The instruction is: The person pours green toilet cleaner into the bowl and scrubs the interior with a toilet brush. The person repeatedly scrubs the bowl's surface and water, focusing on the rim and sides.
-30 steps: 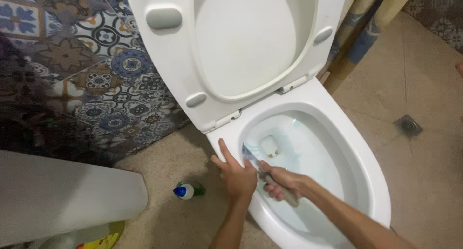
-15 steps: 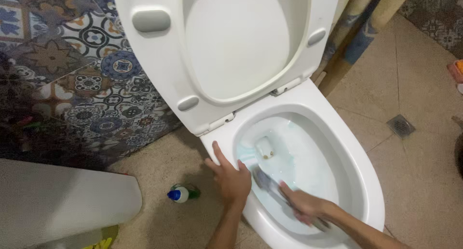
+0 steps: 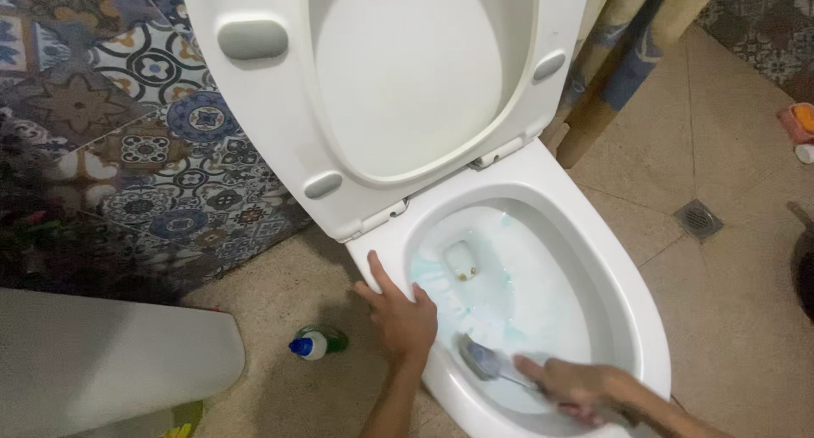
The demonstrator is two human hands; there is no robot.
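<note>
While the left hand (image 3: pixel 403 319) rests open on the toilet bowl (image 3: pixel 632 319) rim, the right hand (image 3: pixel 585 389) has its fingers wrapped around a brush (image 3: pixel 481 359) inside the bowl. Its long axis runs roughly level, bristles pointing toward the left rim; firm, overlapping strokes against the porcelain would probably clean best.

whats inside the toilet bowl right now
Inside the toilet bowl: bluish-white foam on the walls, and a brush held by the right hand. The left hand rests on the rim. The foam hides the bowl's bottom.
</note>
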